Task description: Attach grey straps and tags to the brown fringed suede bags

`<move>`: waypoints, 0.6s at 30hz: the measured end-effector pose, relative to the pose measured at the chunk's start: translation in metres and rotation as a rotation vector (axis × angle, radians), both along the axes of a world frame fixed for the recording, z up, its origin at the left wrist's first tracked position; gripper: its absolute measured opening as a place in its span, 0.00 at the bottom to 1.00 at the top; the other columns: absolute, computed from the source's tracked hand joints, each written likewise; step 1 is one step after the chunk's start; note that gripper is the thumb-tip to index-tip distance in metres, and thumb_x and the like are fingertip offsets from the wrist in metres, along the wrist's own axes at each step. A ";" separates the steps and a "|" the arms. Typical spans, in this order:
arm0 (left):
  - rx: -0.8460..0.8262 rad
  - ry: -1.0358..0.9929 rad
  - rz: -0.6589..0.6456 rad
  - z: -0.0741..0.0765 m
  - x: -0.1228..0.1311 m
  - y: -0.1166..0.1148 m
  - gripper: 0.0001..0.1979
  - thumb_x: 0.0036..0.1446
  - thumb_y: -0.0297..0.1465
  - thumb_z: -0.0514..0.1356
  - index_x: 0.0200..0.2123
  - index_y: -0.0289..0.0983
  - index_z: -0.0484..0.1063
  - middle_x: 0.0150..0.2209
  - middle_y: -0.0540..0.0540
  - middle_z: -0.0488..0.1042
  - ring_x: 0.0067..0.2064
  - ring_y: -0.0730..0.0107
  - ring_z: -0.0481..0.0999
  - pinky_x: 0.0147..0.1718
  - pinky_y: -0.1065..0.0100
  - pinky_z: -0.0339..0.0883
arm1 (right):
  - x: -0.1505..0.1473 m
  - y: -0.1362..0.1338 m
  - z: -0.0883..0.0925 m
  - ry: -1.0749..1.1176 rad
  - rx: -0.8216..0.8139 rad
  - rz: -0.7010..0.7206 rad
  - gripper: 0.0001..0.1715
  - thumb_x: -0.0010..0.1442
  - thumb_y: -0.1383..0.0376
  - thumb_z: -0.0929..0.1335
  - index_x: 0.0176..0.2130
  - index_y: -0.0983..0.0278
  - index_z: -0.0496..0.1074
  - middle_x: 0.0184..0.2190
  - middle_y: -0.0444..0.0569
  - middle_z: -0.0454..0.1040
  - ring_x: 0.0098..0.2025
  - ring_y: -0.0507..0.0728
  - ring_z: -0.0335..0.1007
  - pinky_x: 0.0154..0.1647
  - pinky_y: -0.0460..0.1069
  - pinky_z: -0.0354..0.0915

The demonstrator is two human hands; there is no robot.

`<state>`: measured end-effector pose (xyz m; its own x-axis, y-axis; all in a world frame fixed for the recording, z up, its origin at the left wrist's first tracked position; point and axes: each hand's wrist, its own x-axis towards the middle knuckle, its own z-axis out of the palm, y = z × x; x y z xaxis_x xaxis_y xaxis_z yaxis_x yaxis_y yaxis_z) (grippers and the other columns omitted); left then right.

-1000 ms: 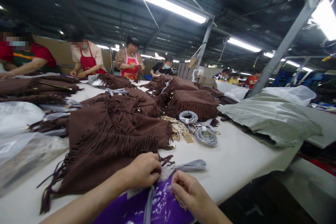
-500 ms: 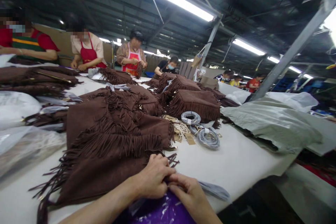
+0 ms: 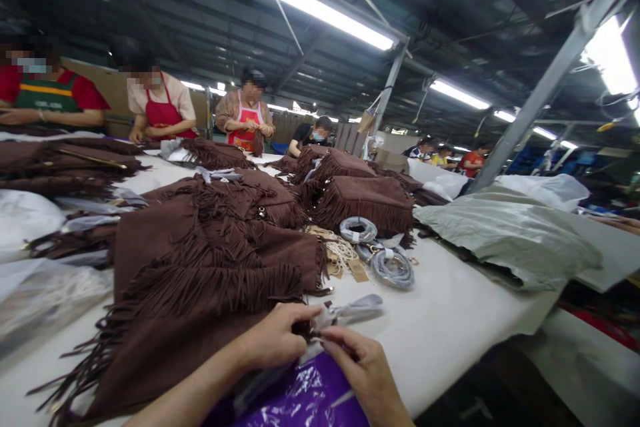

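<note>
left hand (image 3: 277, 340) curled near the near end of the grey wrapped strip (image 3: 361, 307); grip partly hidden, can't tell. right hand (image 3: 364, 363) pinched, thumb to index, just beside it; what's pinched is too small to tell. glossy purple item (image 3: 317, 390) placed near center, below both hands. brown fringed bag (image 3: 165, 353) laid left, coiled straps (image 3: 395, 280) farther right, all on white table (image 3: 450, 327).

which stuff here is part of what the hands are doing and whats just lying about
Likely in use:
- purple plastic-wrapped item, by left hand and right hand
- grey wrapped strip just beyond

Apparently just lying about:
- coiled straps
- paper tags
- grey-green sheet
</note>
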<state>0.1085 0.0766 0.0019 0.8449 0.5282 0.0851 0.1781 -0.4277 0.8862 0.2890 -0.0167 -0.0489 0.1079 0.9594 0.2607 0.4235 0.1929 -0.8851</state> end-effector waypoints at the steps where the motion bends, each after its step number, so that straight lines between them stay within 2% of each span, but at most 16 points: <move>1: -0.088 -0.053 -0.028 0.003 -0.001 0.001 0.32 0.35 0.24 0.52 0.49 0.38 0.75 0.43 0.49 0.76 0.46 0.56 0.71 0.47 0.64 0.62 | -0.002 -0.001 -0.001 0.021 0.000 -0.012 0.10 0.61 0.57 0.69 0.36 0.58 0.79 0.35 0.44 0.81 0.38 0.58 0.76 0.40 0.46 0.67; 4: -0.295 -0.167 -0.067 0.012 -0.004 0.005 0.33 0.34 0.24 0.52 0.48 0.37 0.75 0.42 0.50 0.76 0.46 0.58 0.70 0.43 0.67 0.63 | -0.010 -0.001 -0.001 0.064 0.025 -0.067 0.11 0.61 0.56 0.69 0.33 0.59 0.77 0.31 0.44 0.79 0.35 0.57 0.73 0.37 0.45 0.66; 7: -0.418 -0.215 -0.048 0.013 -0.006 0.009 0.30 0.33 0.24 0.52 0.45 0.35 0.75 0.39 0.49 0.75 0.42 0.60 0.70 0.40 0.68 0.62 | -0.015 0.006 0.000 0.034 0.082 -0.134 0.13 0.62 0.55 0.67 0.33 0.61 0.74 0.28 0.43 0.75 0.29 0.55 0.69 0.32 0.44 0.64; 13: -0.575 -0.279 -0.040 0.000 -0.006 0.014 0.31 0.32 0.22 0.53 0.45 0.36 0.75 0.37 0.50 0.75 0.41 0.63 0.70 0.39 0.70 0.60 | -0.023 0.022 0.002 -0.068 0.164 -0.203 0.14 0.64 0.56 0.64 0.33 0.61 0.71 0.26 0.44 0.73 0.27 0.54 0.67 0.28 0.45 0.62; 18: -0.658 -0.325 -0.015 -0.007 -0.005 0.017 0.34 0.30 0.21 0.54 0.47 0.37 0.75 0.38 0.50 0.76 0.41 0.66 0.70 0.36 0.72 0.58 | -0.028 0.024 0.002 -0.138 0.197 -0.244 0.13 0.63 0.57 0.64 0.31 0.61 0.71 0.24 0.43 0.72 0.25 0.54 0.66 0.25 0.45 0.59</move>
